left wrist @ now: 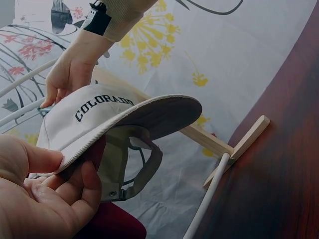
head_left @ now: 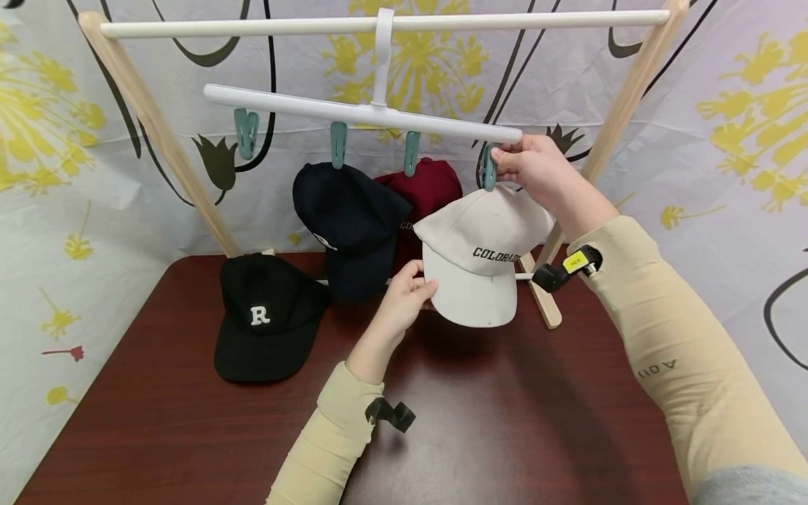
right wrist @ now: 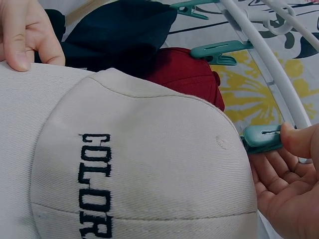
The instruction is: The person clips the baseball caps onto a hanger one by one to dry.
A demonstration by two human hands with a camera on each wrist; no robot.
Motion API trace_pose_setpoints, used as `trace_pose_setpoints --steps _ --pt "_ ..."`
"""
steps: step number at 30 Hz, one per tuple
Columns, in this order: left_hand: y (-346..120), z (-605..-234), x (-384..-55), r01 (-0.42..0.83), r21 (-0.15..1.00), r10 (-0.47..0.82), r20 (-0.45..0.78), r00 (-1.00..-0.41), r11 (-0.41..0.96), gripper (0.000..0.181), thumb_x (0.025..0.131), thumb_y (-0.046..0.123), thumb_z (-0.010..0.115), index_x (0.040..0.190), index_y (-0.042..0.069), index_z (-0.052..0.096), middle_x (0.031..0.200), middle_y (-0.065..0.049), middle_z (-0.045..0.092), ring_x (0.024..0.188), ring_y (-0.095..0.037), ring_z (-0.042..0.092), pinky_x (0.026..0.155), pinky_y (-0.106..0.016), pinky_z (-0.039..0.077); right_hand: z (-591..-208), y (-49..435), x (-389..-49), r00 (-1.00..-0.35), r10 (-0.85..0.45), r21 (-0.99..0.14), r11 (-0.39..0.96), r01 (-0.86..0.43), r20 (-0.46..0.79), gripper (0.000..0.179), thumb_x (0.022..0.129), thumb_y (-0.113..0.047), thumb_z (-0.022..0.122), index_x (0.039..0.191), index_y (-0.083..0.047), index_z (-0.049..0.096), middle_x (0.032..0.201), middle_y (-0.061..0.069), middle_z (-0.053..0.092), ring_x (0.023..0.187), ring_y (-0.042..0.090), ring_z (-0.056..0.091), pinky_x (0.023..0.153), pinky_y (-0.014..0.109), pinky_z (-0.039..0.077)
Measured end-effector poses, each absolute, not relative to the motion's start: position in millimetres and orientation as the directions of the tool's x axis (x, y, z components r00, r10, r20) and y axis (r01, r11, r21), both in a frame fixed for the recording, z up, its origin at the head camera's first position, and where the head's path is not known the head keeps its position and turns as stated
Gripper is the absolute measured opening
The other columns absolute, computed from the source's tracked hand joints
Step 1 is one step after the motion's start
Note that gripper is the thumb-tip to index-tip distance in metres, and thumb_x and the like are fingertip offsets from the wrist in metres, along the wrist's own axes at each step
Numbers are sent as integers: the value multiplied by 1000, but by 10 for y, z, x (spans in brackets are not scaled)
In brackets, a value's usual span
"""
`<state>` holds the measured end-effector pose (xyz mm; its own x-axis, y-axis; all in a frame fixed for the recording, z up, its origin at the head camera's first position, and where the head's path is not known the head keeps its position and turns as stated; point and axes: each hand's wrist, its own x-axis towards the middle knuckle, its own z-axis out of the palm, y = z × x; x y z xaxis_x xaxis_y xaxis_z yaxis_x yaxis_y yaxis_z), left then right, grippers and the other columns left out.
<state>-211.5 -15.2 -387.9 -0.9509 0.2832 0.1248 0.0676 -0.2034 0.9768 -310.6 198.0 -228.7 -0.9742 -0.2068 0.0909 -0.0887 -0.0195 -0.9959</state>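
Observation:
A cream baseball cap (head_left: 467, 224) lettered COLORADO hangs tilted at the right end of a white hanger (head_left: 290, 104). My left hand (head_left: 404, 298) pinches the edge of its brim between thumb and fingers. At the cap's crown, my right hand (head_left: 543, 172) pinches a teal clip (head_left: 489, 170); the clip's jaws meet the top of the cap, but how much fabric they hold is hidden. A navy cap (head_left: 353, 217) and a maroon cap (head_left: 432, 179) hang to the left from other clips, the maroon one partly behind.
A black cap (head_left: 271, 308) with a white R lies on the dark wooden table (head_left: 158, 421) at left. One bare clip (head_left: 246, 133) hangs at the hanger's left end. The hanger hooks over a white rod (head_left: 252, 28) between wooden posts (head_left: 160, 133), before a patterned cloth.

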Motion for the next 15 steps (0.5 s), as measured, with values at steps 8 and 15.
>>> trace_pose_setpoints --steps 8,15 --pt "-142 -3873 -2106 76 975 276 133 -952 -210 16 96 -8 46 112 -6 47 83 -15 64 66 -14 61 68 -32 52 -2275 1994 -3083 -969 -222 -994 -12 -109 109 7 96 -1 54 92 4 57 75 7 63 66 15 60 65 23 50" --pt "-128 -3878 -2109 79 973 262 135 -956 -215 16 96 -7 47 112 -5 47 83 -13 64 67 -15 61 71 -36 51 -2267 2023 -3070 -969 -222 -994 0 -107 104 9 95 -1 55 88 2 59 73 7 62 65 15 60 63 23 50"
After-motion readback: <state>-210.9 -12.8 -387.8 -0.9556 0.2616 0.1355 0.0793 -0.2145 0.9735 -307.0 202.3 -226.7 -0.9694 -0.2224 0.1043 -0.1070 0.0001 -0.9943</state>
